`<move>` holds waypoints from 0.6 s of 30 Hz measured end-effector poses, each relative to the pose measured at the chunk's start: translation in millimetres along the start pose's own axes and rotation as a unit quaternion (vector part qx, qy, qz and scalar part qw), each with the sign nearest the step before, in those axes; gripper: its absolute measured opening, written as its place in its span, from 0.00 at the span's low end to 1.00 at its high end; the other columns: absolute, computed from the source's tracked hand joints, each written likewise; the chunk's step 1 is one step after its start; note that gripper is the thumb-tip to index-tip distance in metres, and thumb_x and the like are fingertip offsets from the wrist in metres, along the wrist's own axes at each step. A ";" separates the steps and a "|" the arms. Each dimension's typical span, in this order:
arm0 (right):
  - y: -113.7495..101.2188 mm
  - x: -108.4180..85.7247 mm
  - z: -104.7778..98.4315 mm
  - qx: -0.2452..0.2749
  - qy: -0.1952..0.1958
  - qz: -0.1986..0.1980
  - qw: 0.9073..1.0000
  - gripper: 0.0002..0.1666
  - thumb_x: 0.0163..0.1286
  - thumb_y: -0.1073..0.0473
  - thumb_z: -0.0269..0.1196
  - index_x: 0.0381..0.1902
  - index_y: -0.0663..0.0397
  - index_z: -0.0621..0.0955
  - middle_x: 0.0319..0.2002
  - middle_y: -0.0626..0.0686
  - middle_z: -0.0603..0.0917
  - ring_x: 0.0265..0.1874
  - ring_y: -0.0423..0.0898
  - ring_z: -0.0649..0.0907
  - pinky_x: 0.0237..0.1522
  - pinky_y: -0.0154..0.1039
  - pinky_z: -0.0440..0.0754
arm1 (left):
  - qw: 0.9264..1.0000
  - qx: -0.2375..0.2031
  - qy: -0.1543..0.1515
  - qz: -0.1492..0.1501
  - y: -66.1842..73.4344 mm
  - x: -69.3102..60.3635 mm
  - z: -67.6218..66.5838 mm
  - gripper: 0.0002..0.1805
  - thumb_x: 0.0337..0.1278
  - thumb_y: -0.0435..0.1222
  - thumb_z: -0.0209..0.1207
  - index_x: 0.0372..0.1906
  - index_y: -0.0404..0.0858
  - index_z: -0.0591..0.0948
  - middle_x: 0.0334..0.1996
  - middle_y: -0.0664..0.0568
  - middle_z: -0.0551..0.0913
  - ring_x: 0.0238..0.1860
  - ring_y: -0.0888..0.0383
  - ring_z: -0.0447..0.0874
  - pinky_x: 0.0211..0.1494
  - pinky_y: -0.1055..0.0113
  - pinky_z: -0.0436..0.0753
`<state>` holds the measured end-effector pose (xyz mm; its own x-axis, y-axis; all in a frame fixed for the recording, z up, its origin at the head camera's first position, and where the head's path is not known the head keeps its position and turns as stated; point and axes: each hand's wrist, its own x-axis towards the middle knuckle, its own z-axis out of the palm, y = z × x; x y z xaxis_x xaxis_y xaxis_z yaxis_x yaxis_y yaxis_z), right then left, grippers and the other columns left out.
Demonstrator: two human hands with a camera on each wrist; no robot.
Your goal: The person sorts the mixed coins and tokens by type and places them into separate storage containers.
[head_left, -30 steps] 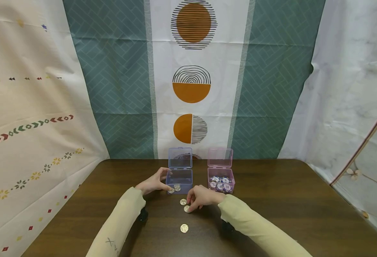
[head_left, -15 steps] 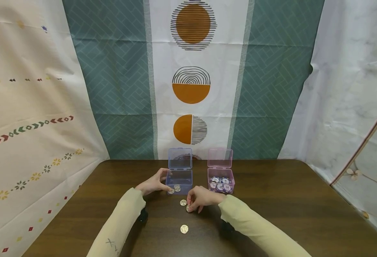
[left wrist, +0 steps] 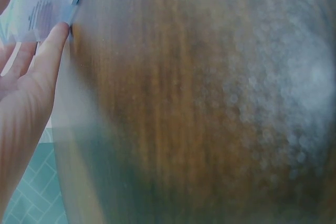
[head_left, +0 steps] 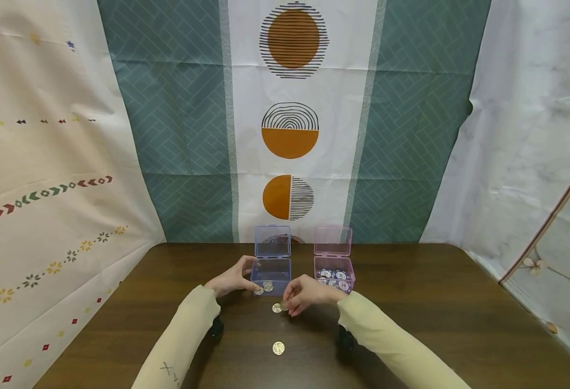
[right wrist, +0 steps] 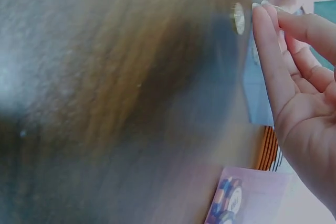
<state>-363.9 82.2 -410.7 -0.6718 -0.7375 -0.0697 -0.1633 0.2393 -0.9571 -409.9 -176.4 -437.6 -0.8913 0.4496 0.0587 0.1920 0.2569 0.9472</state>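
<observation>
My left hand (head_left: 231,278) holds the left side of a clear blue plastic box (head_left: 281,287), thumb at the front corner and fingers farther back. The box's lid stands open, and two gold coins (head_left: 268,286) show at its front wall. Just in front of the box, my right hand (head_left: 310,293) pinches a gold coin (head_left: 285,306) between thumb and fingers. Close beside it a second coin (head_left: 276,308) lies on the table. A third coin (head_left: 278,348) lies nearer to me. In the right wrist view, the fingertips (right wrist: 260,11) partly hide the pinched coin.
To the right of the blue box stands a clear pink box (head_left: 334,259), lid open, with several poker chips (head_left: 341,275) in it. Both boxes are near the back edge of the brown table (head_left: 411,302). A patterned cloth (head_left: 294,162) hangs behind.
My right hand has picked up the coin it was touching and moved it up and slightly away from me, beside the other coin. The left hand has stayed at the blue box.
</observation>
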 end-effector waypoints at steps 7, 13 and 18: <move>-4.0 2.0 -4.4 0.046 0.031 -0.017 0.998 0.06 0.58 0.75 0.58 0.34 0.74 0.75 0.26 0.59 0.79 0.22 0.48 0.81 0.32 0.48 0.79 | 1.000 -0.003 -0.003 -0.002 -0.8 -0.2 0.8 0.45 0.38 0.28 0.69 0.60 0.34 0.54 0.61 0.39 0.57 0.63 0.39 0.52 0.55 0.48 0.64; -6.8 4.4 -10.5 0.112 0.075 -0.037 0.990 0.07 0.59 0.74 0.58 0.36 0.74 0.74 0.28 0.60 0.79 0.25 0.48 0.82 0.36 0.51 0.77 | 1.000 -0.002 0.000 -0.008 -0.1 -1.0 1.0 0.44 0.38 0.28 0.69 0.61 0.34 0.54 0.62 0.38 0.56 0.63 0.38 0.52 0.55 0.47 0.64; -6.6 5.7 -16.0 0.142 0.101 -0.041 0.984 0.08 0.60 0.75 0.57 0.38 0.74 0.74 0.30 0.61 0.78 0.28 0.51 0.82 0.40 0.55 0.73 | 1.000 0.000 0.000 -0.013 2.0 -1.0 0.3 0.44 0.38 0.28 0.68 0.61 0.35 0.54 0.62 0.38 0.56 0.63 0.39 0.52 0.55 0.45 0.62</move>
<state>-378.2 86.5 -400.2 -0.7989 -0.6001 0.0413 -0.0337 -0.0239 -0.9991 -408.5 -176.1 -435.8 -0.8961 0.4425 0.0339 0.1687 0.2690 0.9483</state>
